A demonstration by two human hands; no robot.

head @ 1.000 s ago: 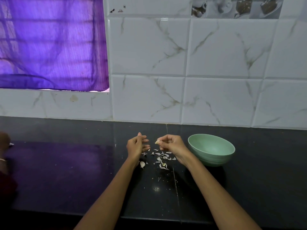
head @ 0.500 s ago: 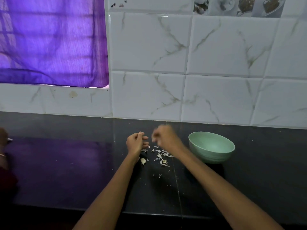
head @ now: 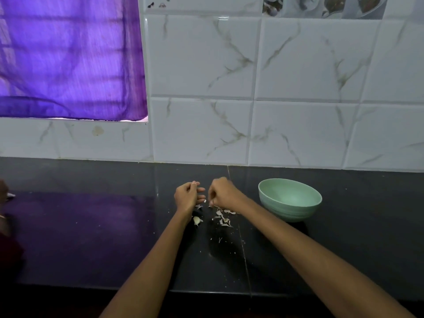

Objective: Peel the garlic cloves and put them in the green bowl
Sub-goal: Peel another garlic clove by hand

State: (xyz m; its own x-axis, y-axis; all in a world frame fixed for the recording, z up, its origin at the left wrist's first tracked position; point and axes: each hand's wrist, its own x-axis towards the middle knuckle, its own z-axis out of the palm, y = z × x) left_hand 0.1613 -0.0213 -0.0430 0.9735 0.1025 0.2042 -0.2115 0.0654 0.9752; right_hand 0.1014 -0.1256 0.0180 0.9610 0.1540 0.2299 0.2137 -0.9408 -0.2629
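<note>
The green bowl (head: 290, 198) stands on the black counter (head: 91, 237), to the right of both hands, and its inside looks empty. My left hand (head: 187, 196) is curled, and what its palm holds is hidden. My right hand (head: 223, 193) is close beside it with the fingertips pinched and pointing down at the counter. A small white garlic piece (head: 205, 200) shows between the two hands' fingertips. One garlic clove (head: 196, 220) lies on the counter just below my left wrist. Several scraps of garlic skin (head: 223, 218) are scattered under my right hand.
A tiled wall (head: 252, 88) rises behind the counter, with a purple curtain (head: 68, 58) at the upper left. Another person's hand (head: 3, 189) shows at the left edge. The counter's front edge (head: 206, 292) runs below my forearms.
My right hand has turned over, from holding a clove up at its fingertips to pointing down at the skins. My left hand has hardly moved. The camera has shifted slightly.
</note>
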